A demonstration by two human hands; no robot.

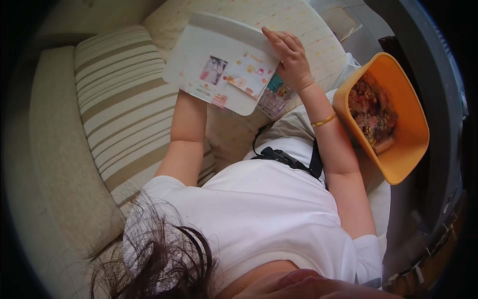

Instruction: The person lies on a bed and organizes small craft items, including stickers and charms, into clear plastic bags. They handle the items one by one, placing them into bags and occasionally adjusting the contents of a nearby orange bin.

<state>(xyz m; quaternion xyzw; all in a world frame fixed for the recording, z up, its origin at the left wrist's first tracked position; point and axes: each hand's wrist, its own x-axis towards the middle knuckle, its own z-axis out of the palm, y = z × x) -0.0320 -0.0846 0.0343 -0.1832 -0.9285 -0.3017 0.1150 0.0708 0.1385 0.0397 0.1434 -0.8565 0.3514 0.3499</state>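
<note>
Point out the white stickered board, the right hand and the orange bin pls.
White stickered board (232, 64): head view, middle of its flat face.
Right hand (295, 61): head view, middle of the hand.
Orange bin (412, 112): head view, bare inner wall beside the contents.

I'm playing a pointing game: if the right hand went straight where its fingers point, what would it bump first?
The right hand would probably meet the speckled cream cloth, past the corner of the white stickered board. Depth is unclear, so it might brush the board first.
</note>
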